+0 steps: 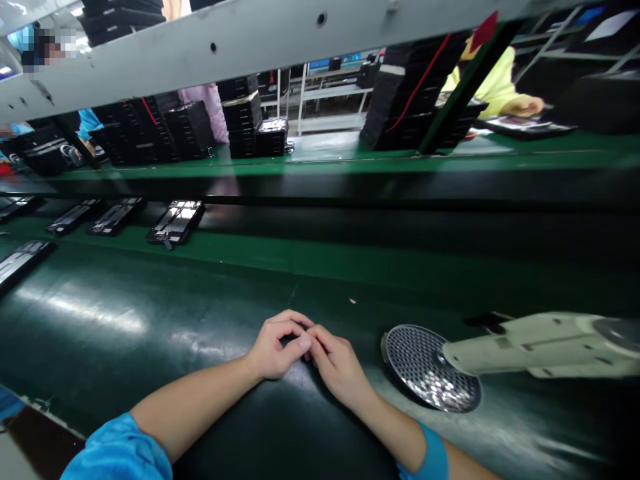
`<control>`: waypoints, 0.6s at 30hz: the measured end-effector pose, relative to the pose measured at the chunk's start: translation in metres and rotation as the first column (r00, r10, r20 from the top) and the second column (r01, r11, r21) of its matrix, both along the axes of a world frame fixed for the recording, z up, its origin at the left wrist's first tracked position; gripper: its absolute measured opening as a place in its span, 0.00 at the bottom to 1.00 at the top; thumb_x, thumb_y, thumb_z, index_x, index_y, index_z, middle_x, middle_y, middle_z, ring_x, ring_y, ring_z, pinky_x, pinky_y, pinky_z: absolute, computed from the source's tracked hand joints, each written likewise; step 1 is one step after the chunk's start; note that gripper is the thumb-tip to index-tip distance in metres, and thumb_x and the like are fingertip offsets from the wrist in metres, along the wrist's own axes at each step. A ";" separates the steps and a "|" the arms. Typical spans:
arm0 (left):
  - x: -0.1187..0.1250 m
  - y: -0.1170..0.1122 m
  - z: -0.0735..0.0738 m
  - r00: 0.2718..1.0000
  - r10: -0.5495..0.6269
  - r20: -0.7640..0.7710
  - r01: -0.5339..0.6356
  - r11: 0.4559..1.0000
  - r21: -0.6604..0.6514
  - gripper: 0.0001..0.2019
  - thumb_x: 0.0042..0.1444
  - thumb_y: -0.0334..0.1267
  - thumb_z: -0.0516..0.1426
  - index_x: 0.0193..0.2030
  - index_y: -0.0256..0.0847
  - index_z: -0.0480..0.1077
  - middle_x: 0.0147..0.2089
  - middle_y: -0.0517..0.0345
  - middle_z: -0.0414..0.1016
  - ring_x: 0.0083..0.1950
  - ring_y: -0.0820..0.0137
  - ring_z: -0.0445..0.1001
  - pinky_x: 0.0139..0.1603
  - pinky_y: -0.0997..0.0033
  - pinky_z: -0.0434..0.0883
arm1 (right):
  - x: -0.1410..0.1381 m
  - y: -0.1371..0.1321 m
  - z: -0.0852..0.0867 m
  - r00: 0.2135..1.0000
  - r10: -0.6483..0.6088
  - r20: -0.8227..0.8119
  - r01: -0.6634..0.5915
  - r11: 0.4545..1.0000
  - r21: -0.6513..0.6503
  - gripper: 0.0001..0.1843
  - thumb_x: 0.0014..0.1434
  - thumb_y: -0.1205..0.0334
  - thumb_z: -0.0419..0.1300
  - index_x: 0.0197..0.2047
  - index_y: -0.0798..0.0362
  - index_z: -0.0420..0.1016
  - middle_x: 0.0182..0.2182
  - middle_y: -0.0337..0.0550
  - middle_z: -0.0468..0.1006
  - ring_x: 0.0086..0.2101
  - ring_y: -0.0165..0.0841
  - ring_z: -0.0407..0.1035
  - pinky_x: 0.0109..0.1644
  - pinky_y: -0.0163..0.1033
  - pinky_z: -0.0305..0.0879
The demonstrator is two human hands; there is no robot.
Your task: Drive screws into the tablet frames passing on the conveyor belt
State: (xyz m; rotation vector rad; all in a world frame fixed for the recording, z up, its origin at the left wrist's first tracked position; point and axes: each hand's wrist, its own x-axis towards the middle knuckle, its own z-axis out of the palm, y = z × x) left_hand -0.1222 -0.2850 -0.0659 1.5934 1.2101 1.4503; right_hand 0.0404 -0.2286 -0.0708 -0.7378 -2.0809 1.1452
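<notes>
My left hand (280, 343) and my right hand (337, 365) meet above the dark green worktop (125, 293). Both have bent fingers, and their fingertips press together. Whatever may be between them is hidden or too small to make out. To the right of my right hand lies a round dish (413, 357) with a grid of small holes or dimples; shiny specks glint in its lower part. A pale green tool with a long tapered body (540, 347) reaches in from the right, its narrow end over the dish.
Behind my hands, a green strip (280, 250) carries several flat black trays (176, 223) at left. Another tray (23, 263) lies at the left edge. Black stacks (395, 100) stand on the back ledge below a grey beam (270, 40). A yellow-sleeved person's hand (523, 105) is at upper right.
</notes>
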 end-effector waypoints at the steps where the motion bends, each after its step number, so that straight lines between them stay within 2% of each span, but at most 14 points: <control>1: 0.000 0.000 0.000 1.000 -0.001 0.002 0.001 1.000 0.001 0.17 0.65 0.48 0.58 0.34 0.37 0.78 0.48 0.44 0.79 0.49 0.61 0.79 0.54 0.58 0.73 | 0.000 0.000 0.001 1.000 -0.014 -0.009 0.014 1.000 0.000 0.19 0.72 0.54 0.51 0.31 0.51 0.72 0.22 0.36 0.73 0.24 0.29 0.68 0.31 0.34 0.61; 6: -0.001 0.002 0.001 0.998 0.064 -0.015 -0.064 0.998 0.008 0.18 0.65 0.50 0.58 0.36 0.37 0.79 0.48 0.44 0.79 0.50 0.60 0.78 0.54 0.56 0.74 | -0.001 0.000 0.005 0.998 -0.046 -0.036 0.047 0.999 0.010 0.14 0.70 0.54 0.55 0.42 0.51 0.79 0.29 0.40 0.79 0.29 0.32 0.72 0.35 0.36 0.66; 12: -0.002 0.002 -0.001 0.998 0.061 -0.008 -0.061 0.998 0.009 0.17 0.65 0.49 0.58 0.36 0.37 0.79 0.48 0.44 0.79 0.49 0.61 0.78 0.54 0.57 0.73 | 0.000 0.002 0.003 0.996 -0.068 -0.049 0.069 0.998 0.007 0.12 0.69 0.55 0.58 0.39 0.50 0.81 0.28 0.39 0.78 0.29 0.32 0.72 0.35 0.36 0.65; 18: -0.003 0.003 -0.003 0.998 0.067 -0.004 -0.067 0.998 0.006 0.18 0.65 0.51 0.58 0.37 0.37 0.80 0.48 0.44 0.79 0.49 0.61 0.78 0.54 0.57 0.74 | -0.001 0.000 0.003 0.984 -0.110 -0.138 0.108 0.994 -0.022 0.10 0.67 0.55 0.62 0.39 0.50 0.81 0.31 0.40 0.79 0.30 0.31 0.73 0.35 0.35 0.68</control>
